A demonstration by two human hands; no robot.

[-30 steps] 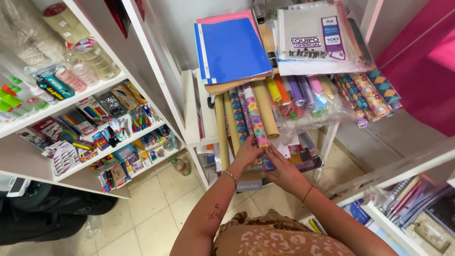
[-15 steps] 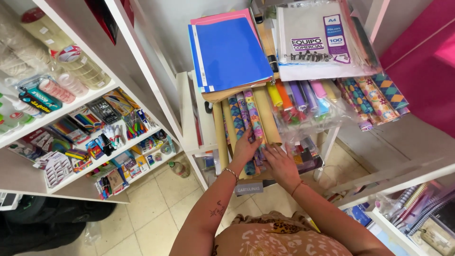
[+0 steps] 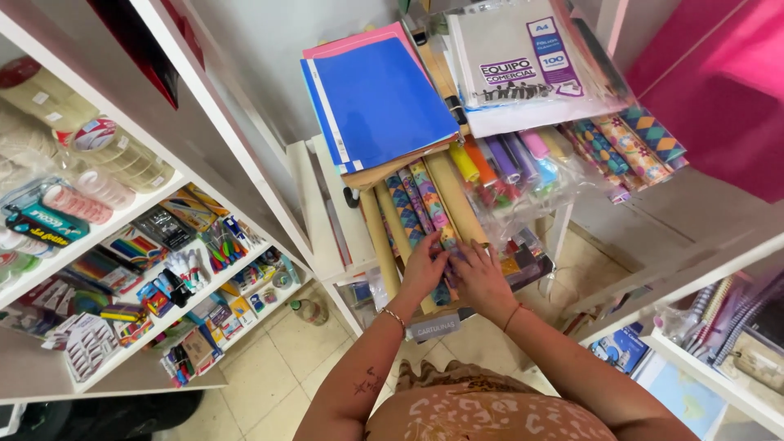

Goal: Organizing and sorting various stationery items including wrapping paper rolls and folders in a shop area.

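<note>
- both hands reach down into a bin of upright paper rolls below the head camera.
- the left hand (image 3: 425, 265) curls its fingers around the patterned wrapping-paper rolls (image 3: 420, 208), gripping them near their lower part.
- the right hand (image 3: 482, 278) lies just beside the left, its fingers spread and pressed on the same rolls; whether it clasps one or only touches cannot be told.
- the patterned rolls stand tilted between plain brown kraft rolls (image 3: 377, 233), one kraft roll to the left and a thicker one to the right.
- right of them a clear plastic bag holds coloured rolls (image 3: 510, 163) in yellow, orange, purple, pink and blue.
- further right lie more patterned rolls (image 3: 629, 147) with diamond and flower prints.
- above the bin a blue folder (image 3: 380, 102) rests on a pink one, beside a wrapped white paper pack (image 3: 523, 65).
- on the left, white shelves (image 3: 204, 155) carry tape rolls (image 3: 114, 155), markers and small packets.
- a thin bracelet circles each wrist; the floor below is tiled.
</note>
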